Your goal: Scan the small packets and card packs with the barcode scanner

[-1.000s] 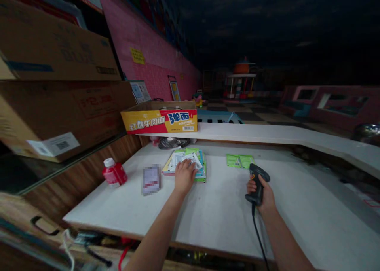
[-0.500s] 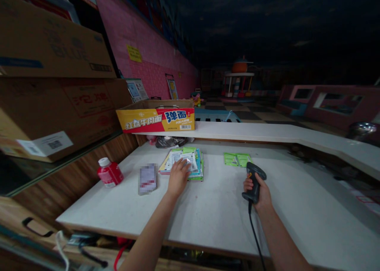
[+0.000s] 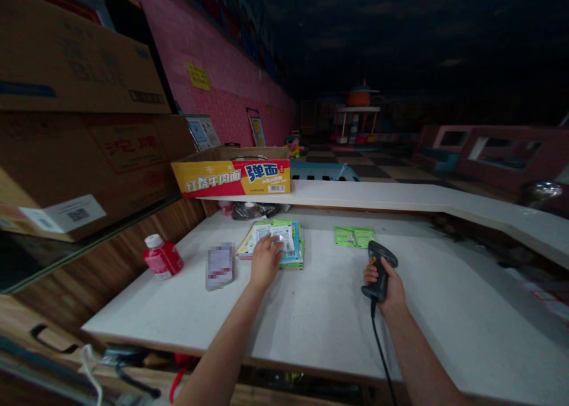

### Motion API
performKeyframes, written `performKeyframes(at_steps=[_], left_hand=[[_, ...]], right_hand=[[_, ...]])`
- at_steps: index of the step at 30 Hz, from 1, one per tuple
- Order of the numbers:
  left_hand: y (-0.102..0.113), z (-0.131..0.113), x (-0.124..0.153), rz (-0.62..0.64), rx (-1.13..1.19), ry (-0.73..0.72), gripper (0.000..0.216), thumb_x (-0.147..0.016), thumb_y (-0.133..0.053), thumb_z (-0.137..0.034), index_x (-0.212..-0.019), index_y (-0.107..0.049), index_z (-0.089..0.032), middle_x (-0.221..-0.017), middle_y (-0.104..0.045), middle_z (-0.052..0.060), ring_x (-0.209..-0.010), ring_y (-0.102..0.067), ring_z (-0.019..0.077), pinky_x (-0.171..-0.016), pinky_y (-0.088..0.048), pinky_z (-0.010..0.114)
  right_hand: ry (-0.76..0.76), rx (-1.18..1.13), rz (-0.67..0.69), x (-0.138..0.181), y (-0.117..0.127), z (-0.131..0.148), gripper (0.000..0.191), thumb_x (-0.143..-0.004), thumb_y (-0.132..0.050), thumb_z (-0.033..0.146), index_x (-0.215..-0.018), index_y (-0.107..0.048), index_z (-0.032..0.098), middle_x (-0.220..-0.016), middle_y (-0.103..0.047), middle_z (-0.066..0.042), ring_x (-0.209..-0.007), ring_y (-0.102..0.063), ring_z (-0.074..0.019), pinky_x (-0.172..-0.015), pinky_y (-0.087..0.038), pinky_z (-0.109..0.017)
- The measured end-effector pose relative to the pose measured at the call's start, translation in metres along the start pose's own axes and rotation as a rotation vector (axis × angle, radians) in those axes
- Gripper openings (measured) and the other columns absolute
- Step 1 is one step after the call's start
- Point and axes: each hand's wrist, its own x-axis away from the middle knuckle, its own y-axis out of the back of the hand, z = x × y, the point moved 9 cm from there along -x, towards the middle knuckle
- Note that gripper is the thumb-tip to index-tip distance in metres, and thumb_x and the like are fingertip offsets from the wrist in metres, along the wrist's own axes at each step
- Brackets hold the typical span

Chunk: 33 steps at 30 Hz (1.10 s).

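Note:
My left hand (image 3: pixel 267 261) rests on the near side of a pile of flat, colourful packets (image 3: pixel 296 258), its fingers stretched over the top white packet (image 3: pixel 284 237). The pile shows green, blue, yellow and white edges. In my right hand (image 3: pixel 391 290) is a dark handheld barcode scanner (image 3: pixel 379 272), its handle wrapped by my fingers and its cable hanging down toward me. Just beyond the scanner, green packets (image 3: pixel 354 236) lie flat on the white desk (image 3: pixel 324 311). Left of the pile lies a small blurred-out rectangular object (image 3: pixel 220 267).
A red bottle with a white cap (image 3: pixel 162 256) stands at the desk's left. Behind, a raised white ledge (image 3: pixel 377 194) carries an open noodle carton (image 3: pixel 235 178). Large cardboard boxes (image 3: pixel 89 163) are stacked at the left. A dark plastic bag (image 3: pixel 253 210) sits under the ledge.
The view has shifted very slightly. My left hand's fingers have moved a little on the top packet; my right hand still holds the scanner in the same place.

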Motion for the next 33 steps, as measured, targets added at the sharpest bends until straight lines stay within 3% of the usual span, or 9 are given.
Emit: performKeyframes(at_steps=[17, 23, 27, 33], left_hand=[[0.011, -0.002, 0.009, -0.011, 0.015, 0.071, 0.037, -0.082, -0.066, -0.029, -0.118, -0.060, -0.023, -0.124, -0.059, 0.011, -0.128, -0.046, 0.0319, -0.106, -0.041, 0.052], [0.012, -0.043, -0.004, -0.066, 0.103, -0.019, 0.028, -0.090, -0.055, -0.031, -0.116, -0.060, -0.021, -0.122, -0.060, 0.011, -0.126, -0.047, 0.0272, -0.107, -0.040, 0.048], [-0.019, -0.092, -0.022, 0.031, 0.200, -0.113, 0.026, -0.092, -0.050, -0.027, -0.115, -0.062, -0.020, -0.121, -0.061, 0.010, -0.122, -0.049, 0.0244, -0.107, -0.040, 0.045], [-0.108, -0.143, -0.052, 0.354, 0.256, -0.116, 0.032, -0.085, -0.055, -0.017, -0.116, -0.063, -0.016, -0.121, -0.064, 0.011, -0.116, -0.055, 0.0236, -0.104, -0.043, 0.039]], right_hand=[[-0.003, 0.012, 0.019, 0.001, 0.000, 0.001, 0.026, -0.073, -0.072, 0.019, -0.092, -0.054, 0.016, -0.062, -0.047, 0.006, -0.046, -0.048, -0.0061, -0.039, -0.045, -0.014], [-0.006, 0.017, 0.017, -0.002, -0.001, 0.002, 0.023, -0.076, -0.071, 0.023, -0.091, -0.054, 0.018, -0.061, -0.048, 0.006, -0.046, -0.048, -0.0064, -0.038, -0.045, -0.015], [0.005, 0.001, 0.016, -0.004, -0.001, 0.003, 0.019, -0.079, -0.068, 0.024, -0.090, -0.053, 0.018, -0.060, -0.048, 0.006, -0.045, -0.047, -0.0061, -0.037, -0.044, -0.014], [0.026, 0.056, 0.067, -0.010, -0.002, 0.004, 0.024, -0.076, -0.073, 0.028, -0.088, -0.054, 0.020, -0.059, -0.048, 0.007, -0.045, -0.047, -0.0062, -0.037, -0.043, -0.014]])
